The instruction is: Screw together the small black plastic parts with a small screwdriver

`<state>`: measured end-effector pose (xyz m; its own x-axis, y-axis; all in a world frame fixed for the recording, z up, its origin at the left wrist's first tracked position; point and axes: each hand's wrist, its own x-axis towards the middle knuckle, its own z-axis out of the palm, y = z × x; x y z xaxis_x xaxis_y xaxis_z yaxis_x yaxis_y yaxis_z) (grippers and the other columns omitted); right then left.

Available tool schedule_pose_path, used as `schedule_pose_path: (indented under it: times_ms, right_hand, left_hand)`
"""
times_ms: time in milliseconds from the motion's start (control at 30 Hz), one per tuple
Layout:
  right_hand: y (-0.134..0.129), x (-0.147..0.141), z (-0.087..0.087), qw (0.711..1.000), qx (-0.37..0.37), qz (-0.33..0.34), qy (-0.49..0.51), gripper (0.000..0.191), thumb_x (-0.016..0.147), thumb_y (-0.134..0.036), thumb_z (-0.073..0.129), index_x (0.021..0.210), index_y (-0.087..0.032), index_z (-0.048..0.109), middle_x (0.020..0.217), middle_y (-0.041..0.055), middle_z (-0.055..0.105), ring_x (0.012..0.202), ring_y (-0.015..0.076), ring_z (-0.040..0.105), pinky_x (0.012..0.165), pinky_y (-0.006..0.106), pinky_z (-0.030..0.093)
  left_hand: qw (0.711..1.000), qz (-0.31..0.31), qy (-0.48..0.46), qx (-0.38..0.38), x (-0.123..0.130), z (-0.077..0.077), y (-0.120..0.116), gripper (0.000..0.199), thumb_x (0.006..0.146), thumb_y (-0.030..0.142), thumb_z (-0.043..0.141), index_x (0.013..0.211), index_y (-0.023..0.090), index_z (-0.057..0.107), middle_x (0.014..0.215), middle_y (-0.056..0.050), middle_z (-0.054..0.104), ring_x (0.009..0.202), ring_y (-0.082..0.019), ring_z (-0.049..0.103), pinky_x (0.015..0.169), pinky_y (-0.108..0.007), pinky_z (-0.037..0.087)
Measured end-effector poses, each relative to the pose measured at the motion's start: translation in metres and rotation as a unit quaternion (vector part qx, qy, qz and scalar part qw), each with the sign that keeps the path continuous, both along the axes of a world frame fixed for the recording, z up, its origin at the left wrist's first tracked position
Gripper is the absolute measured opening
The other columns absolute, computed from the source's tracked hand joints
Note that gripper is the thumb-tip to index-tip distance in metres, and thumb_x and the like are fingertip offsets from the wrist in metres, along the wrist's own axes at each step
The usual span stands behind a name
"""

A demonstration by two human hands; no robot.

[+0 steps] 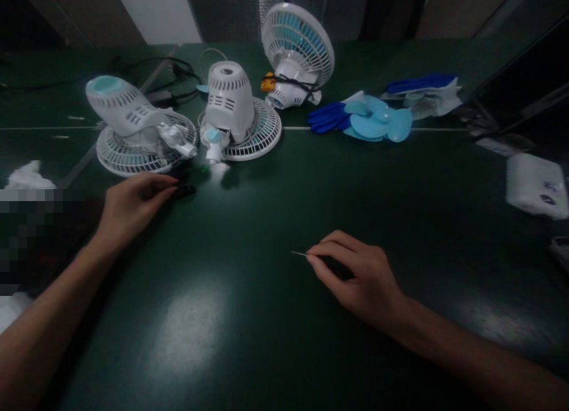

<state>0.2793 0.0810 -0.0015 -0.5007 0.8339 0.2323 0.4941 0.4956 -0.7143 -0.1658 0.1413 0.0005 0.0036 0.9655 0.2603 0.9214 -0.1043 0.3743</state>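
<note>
Near the left fan, my left hand (133,203) reaches over the green table (249,221). Its thumb and fingers close on a small black object (184,191) whose kind is too dark to make out. My right hand (360,274) is right of centre, with thumb and forefinger pinching a thin metal rod (299,254). The rod's tip points left; its other end is hidden in the hand. Two white desk fans lie grille-down beyond my left hand: the left fan (128,114) and the middle fan (229,102).
A third fan (297,49) rests at the back, a black cord wrapped around its base. To its right are blue gloves (329,117), light-blue fan blades (377,120) and another blue glove (420,83). A white box-like object (536,185) stands far right; crumpled white material (30,177) lies far left.
</note>
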Motion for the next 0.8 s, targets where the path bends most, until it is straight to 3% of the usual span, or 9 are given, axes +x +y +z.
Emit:
schedule_pose_path:
  times_ms: [100,333,467,633,800]
  right_hand:
    - [0.000,0.000,0.000,1.000,0.007,-0.006,-0.008,0.012,0.101,-0.020,0.064,0.104,-0.019,0.076,0.093,0.0030,0.070,0.072,0.0128,0.065,0.059,0.026,0.052]
    - [0.000,0.001,-0.001,1.000,0.000,0.002,-0.001,0.012,0.101,-0.020,0.064,0.106,-0.019,0.075,0.095,0.0035,0.070,0.072,0.0122,0.065,0.058,0.024,0.052]
    - [0.000,0.001,-0.001,1.000,-0.003,0.005,0.004,0.013,0.102,-0.021,0.063,0.107,-0.019,0.075,0.096,0.0040,0.070,0.074,0.0126,0.066,0.059,0.024,0.053]
    - [0.000,0.000,0.001,1.000,-0.001,0.005,0.000,0.013,0.102,-0.021,0.063,0.107,-0.019,0.075,0.096,0.0040,0.070,0.073,0.0123,0.065,0.058,0.024,0.052]
    - [-0.001,0.000,0.002,1.000,0.003,0.002,-0.004,0.014,0.102,-0.021,0.062,0.106,-0.019,0.075,0.094,0.0040,0.070,0.072,0.0125,0.065,0.058,0.024,0.052]
  left_hand:
    - [1.000,0.007,-0.007,0.012,-0.001,-0.001,0.000,0.033,0.093,0.040,0.067,0.118,0.019,0.073,0.105,-0.003,0.074,0.088,-0.018,0.068,0.081,-0.028,0.051]
    - [0.991,0.031,0.103,0.076,0.008,0.002,-0.006,0.039,0.095,0.048,0.063,0.117,0.017,0.071,0.100,-0.004,0.064,0.092,-0.022,0.063,0.081,-0.031,0.049]
    - [0.989,0.058,0.119,0.072,0.010,0.003,-0.009,0.038,0.096,0.052,0.060,0.107,0.017,0.072,0.095,-0.004,0.064,0.089,-0.023,0.061,0.077,-0.032,0.047]
    - [0.989,0.068,0.125,0.033,0.008,0.004,-0.011,0.041,0.100,0.054,0.057,0.110,0.018,0.074,0.107,-0.007,0.069,0.096,-0.024,0.063,0.083,-0.034,0.048]
    - [0.986,0.062,0.144,0.047,0.011,0.005,-0.011,0.040,0.102,0.051,0.055,0.105,0.017,0.076,0.109,-0.010,0.071,0.102,-0.028,0.064,0.089,-0.039,0.050]
